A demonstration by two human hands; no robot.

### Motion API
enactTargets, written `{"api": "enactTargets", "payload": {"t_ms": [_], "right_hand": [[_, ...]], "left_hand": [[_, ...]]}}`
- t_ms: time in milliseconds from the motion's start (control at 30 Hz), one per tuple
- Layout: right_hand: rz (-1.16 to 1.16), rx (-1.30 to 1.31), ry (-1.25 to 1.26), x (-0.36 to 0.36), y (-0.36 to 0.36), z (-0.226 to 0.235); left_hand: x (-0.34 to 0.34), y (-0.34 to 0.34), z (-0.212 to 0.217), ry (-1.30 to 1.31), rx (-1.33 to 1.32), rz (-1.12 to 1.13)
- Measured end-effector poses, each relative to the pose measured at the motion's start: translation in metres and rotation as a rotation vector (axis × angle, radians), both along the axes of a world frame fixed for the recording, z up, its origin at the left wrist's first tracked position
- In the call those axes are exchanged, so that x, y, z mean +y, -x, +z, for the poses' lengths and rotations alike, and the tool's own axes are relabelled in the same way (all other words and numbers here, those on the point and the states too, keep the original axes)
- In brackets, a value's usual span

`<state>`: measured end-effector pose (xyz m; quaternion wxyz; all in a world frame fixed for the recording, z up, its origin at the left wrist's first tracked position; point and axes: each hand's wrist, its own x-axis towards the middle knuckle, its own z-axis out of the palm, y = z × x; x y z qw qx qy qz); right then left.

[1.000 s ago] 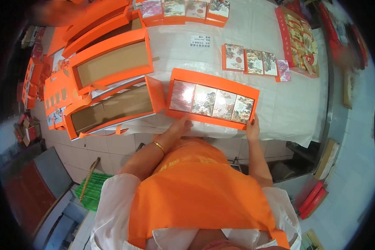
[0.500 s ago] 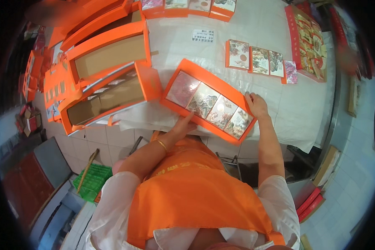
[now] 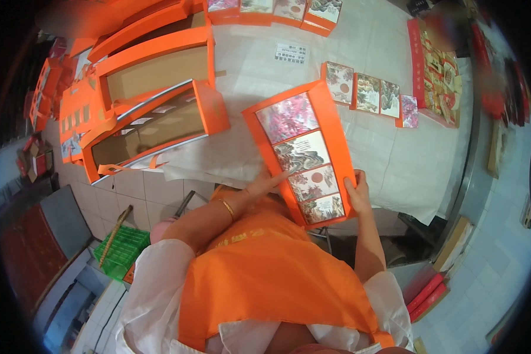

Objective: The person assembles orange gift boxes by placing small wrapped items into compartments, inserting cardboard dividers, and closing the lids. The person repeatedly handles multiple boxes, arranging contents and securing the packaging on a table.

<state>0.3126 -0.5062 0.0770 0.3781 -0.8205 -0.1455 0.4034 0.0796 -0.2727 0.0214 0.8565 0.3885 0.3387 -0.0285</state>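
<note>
While my right hand (image 3: 357, 194) grips the orange tray (image 3: 304, 150) above the worktop (image 3: 371, 41) edge, left fingers (image 3: 274, 179) spread flat across its picture boxes; I should keep it level.

table (image 3: 389, 147) under a white cloth, open orange boxes (image 3: 153, 71) stacked along its left edge, row of picture packets (image 3: 369, 91) near the middle, small white label (image 3: 291, 53) beside them, long red tray (image 3: 433, 71) toward the right edge
</note>
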Motion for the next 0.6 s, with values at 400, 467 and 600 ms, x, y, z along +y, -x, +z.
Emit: {"api": "enactTargets", "payload": {"t_ms": [400,467,600], "right_hand": [[0.295,-1.195,-0.379,0.035,-0.065,0.217],[0.417,-1.647,-0.156,0.083,-0.067,0.279],[0.696,-1.894,-0.343,0.147,-0.057,0.353]], "left_hand": [[0.118,-0.161,0.211,-0.060,-0.526,-0.057],[0.152,-0.175,0.226,0.057,-0.486,-0.218],[0.186,-0.165,0.255,0.029,-0.455,-0.258]]}}
